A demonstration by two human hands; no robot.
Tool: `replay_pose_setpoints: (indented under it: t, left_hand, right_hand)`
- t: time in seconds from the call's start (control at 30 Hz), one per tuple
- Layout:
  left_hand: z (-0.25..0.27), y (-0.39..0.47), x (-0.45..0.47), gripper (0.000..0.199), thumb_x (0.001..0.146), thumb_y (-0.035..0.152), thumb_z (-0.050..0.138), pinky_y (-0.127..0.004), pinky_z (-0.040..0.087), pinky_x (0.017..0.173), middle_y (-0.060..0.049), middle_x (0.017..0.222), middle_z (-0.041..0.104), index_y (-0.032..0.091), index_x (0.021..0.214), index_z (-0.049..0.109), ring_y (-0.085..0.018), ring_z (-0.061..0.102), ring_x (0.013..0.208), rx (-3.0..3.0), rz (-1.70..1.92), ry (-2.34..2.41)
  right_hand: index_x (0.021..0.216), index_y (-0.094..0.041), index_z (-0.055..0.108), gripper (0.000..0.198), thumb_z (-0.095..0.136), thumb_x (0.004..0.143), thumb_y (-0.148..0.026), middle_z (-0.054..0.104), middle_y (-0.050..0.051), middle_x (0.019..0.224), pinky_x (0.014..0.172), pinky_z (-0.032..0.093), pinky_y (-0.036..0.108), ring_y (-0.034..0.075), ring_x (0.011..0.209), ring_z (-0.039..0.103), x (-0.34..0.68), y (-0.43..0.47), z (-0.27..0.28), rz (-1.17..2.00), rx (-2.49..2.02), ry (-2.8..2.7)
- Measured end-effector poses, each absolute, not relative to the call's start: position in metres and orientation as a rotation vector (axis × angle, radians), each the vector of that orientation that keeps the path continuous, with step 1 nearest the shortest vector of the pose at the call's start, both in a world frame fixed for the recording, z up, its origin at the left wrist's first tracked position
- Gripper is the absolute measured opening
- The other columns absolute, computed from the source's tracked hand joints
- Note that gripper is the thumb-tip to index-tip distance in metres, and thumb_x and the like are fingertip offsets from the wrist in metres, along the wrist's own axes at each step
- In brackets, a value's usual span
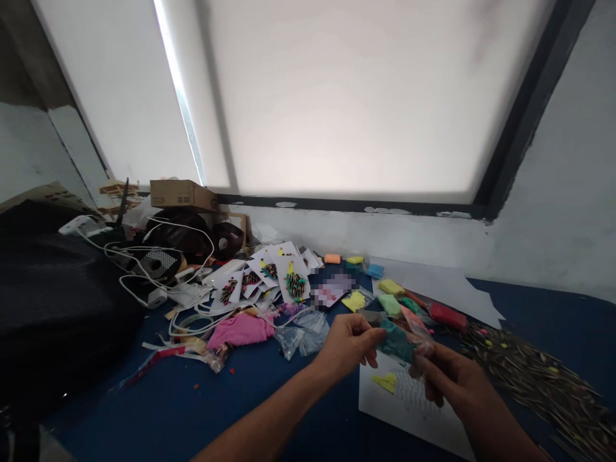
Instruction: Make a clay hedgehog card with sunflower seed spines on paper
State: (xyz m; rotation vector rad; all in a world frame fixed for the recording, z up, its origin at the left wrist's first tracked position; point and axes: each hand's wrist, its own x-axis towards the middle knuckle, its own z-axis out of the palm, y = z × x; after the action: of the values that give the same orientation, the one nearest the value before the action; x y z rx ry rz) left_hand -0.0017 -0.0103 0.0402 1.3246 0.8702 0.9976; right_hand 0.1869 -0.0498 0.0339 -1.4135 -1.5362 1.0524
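Note:
Between my hands is a lump of dark teal clay (397, 340) in a clear plastic bag (423, 348). My left hand (349, 343) is closed, pinching the teal clay's left end between thumb and fingers. Closed too, my right hand (447, 378) grips the bag on the right side; its fingertips are partly hidden. Below them lies a white sheet (409, 420) with a pencilled scale-like pattern. A flat yellow clay shape (385, 383) rests on that sheet. Just beyond my hands are light green clay (389, 306), a red pack (448, 316) and other bagged colours.
To the right spreads a heap of narrow dark seed-like pieces (543, 378). Cards with decorated bird-like figures (294, 282) lie behind, left of centre, near a pink bundle (243, 330). Tangled white cables (178, 321), a cardboard box (180, 194) and a black bag (62, 308) crowd the left.

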Motion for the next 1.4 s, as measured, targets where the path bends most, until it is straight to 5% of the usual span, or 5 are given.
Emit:
replay_pose_setpoints:
  t: [0.3, 0.63, 1.03, 1.4]
  left_hand:
    - [0.039, -0.011, -0.002, 0.029, 0.079, 0.043, 0.054, -0.018, 0.037, 0.044, 0.004, 0.044, 0.050, 0.016, 0.073, 0.047, -0.008, 0.049, 0.040, 1.429, 0.960, 0.801]
    - [0.045, -0.010, -0.003, 0.039, 0.065, 0.050, 0.066, -0.019, 0.038, 0.042, 0.003, 0.050, 0.052, 0.015, 0.072, 0.051, -0.010, 0.053, 0.043, 1.290, 0.957, 0.820]
    - [0.041, -0.009, 0.000, 0.012, 0.071, 0.026, 0.057, -0.018, 0.031, 0.035, 0.006, 0.048, 0.045, 0.016, 0.068, 0.050, -0.008, 0.047, 0.035, 1.346, 1.067, 0.835]
    - [0.042, -0.012, -0.002, 0.042, 0.074, 0.057, 0.058, -0.018, 0.034, 0.040, 0.006, 0.045, 0.046, 0.017, 0.071, 0.046, -0.011, 0.053, 0.039, 1.358, 0.977, 0.799]
  right_hand:
    - [0.066, -0.021, 0.059, 0.045, 0.054, 0.077, -0.065, 0.048, -0.003, 0.054, 0.046, 0.040, 0.025, 0.012, 0.046, 0.045, 0.188, -0.048, 0.032, 1.055, -1.402, -1.512]
    - [0.077, -0.020, 0.061, 0.044, 0.056, 0.076, -0.064, 0.060, 0.001, 0.067, 0.047, 0.041, 0.026, 0.013, 0.049, 0.049, 0.187, -0.050, 0.036, 1.062, -1.409, -1.525]
    - [0.069, -0.021, 0.062, 0.043, 0.056, 0.076, -0.063, 0.050, -0.003, 0.055, 0.048, 0.038, 0.024, 0.012, 0.048, 0.046, 0.177, -0.058, 0.042, 1.071, -1.391, -1.486]
    - [0.068, -0.023, 0.056, 0.052, 0.045, 0.077, -0.073, 0.052, -0.002, 0.049, 0.049, 0.039, 0.027, 0.014, 0.048, 0.046, 0.176, -0.057, 0.052, 1.129, -1.457, -1.562]
